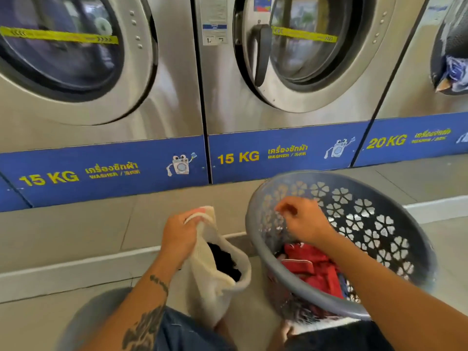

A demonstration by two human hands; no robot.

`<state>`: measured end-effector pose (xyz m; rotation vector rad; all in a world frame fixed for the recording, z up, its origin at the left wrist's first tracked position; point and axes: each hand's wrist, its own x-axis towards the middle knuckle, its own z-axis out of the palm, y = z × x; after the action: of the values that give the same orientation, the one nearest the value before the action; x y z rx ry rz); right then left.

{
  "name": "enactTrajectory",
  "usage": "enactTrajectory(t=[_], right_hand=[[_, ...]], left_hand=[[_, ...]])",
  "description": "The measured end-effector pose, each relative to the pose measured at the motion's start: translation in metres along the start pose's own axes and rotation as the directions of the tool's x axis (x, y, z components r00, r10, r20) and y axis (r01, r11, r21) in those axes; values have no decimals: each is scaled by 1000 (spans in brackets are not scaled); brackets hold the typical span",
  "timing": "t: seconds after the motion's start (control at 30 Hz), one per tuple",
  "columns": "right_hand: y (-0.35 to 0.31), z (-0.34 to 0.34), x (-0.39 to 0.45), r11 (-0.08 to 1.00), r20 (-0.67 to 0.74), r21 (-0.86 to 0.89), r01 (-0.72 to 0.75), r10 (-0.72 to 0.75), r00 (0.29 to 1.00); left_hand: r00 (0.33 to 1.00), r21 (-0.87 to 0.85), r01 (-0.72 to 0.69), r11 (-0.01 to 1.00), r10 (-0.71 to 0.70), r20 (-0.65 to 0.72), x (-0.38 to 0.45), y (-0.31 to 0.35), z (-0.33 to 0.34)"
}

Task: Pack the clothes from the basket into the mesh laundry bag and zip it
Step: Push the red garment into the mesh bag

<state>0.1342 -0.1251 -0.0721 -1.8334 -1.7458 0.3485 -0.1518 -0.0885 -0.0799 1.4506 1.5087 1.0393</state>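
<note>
A white mesh laundry bag (210,282) stands on the floor between my knees, its mouth held up and open by my left hand (179,234), which grips the top edge. A dark garment (224,260) lies inside the bag. To the right, a grey plastic basket (379,224) with flower-shaped holes is tilted toward me. It holds red clothes (314,269) and some darker pieces beneath. My right hand (301,219) hovers inside the basket above the red clothes, fingers curled and pinched; whether it holds anything is unclear.
Steel front-loading washers (177,84) with blue 15 KG and 20 KG bands line the wall ahead. A raised tiled step (76,264) runs in front of them. The far-right machine's door (453,46) shows laundry inside. My legs in dark trousers (187,333) fill the bottom.
</note>
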Motion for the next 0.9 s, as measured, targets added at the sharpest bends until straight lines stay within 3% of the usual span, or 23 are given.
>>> enactTrajectory(t=[0.1, 0.17, 0.23, 0.37, 0.53, 0.63, 0.7, 0.8, 0.9], right_hand=[[36, 8, 3, 980, 283, -175, -93, 141, 949], [55, 18, 6, 950, 487, -298, -97, 239, 840], [74, 32, 10, 911, 584, -401, -98, 337, 738], [115, 68, 25, 830, 641, -556, -29, 452, 620], [168, 111, 32, 699, 643, -707, 106, 573, 508], [196, 136, 25, 684, 637, -727, 64, 637, 433], [207, 149, 15, 664, 628, -741, 97, 636, 448], [209, 158, 11, 661, 630, -726, 192, 526, 571], [197, 149, 21, 726, 665, -663, 180, 462, 587]], left_hand=[[995, -135, 82, 987, -88, -38, -1, -11, 23], [994, -168, 70, 983, -83, -74, 1, -6, 32], [994, -184, 42, 982, -60, -94, 4, 1, 40], [981, -233, 107, 967, -141, -132, 10, 6, 57], [976, -172, 193, 966, -206, -65, 25, -3, 70], [977, -106, 201, 974, -208, -54, 33, -9, 75], [976, -70, 209, 975, -213, -50, 37, -13, 77], [975, -28, 211, 977, -212, -68, 40, -17, 76], [975, -3, 201, 980, -201, -98, 40, -13, 76]])
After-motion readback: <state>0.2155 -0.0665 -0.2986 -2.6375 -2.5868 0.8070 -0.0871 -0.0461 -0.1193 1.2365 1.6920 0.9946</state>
